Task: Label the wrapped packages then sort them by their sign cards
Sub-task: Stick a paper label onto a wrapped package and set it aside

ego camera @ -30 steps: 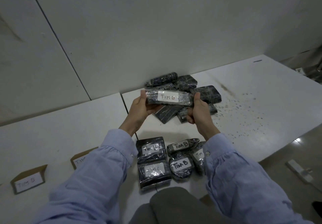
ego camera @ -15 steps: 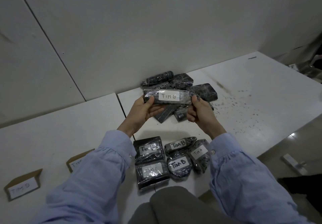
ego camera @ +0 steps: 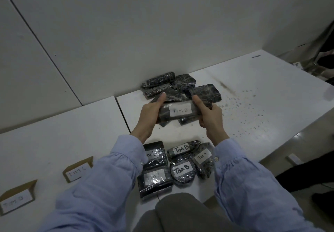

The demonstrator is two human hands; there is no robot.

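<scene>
A long black wrapped package [ego camera: 179,112] with a white label reading "TIM B" is held above the table. My left hand [ego camera: 151,113] grips its left end and my right hand [ego camera: 209,114] grips its right end. Behind it lies a pile of unlabelled wrapped packages [ego camera: 180,87] against the wall. Near the table's front edge sit several labelled packages [ego camera: 182,171], marked "TIM B", "TIM A" and "TIM C". Two cardboard sign cards stand at the left, one reading "TIM C" [ego camera: 77,173] and one at the far left [ego camera: 17,202].
The white table [ego camera: 253,96] is speckled with dark spots on its right part. A seam [ego camera: 122,114] splits it from the left table. The wall rises right behind the pile. My knee [ego camera: 180,213] is at the front edge.
Both hands have lowered the labelled package and tilted its label face up toward me. The view has shifted so the sign cards sit further right.
</scene>
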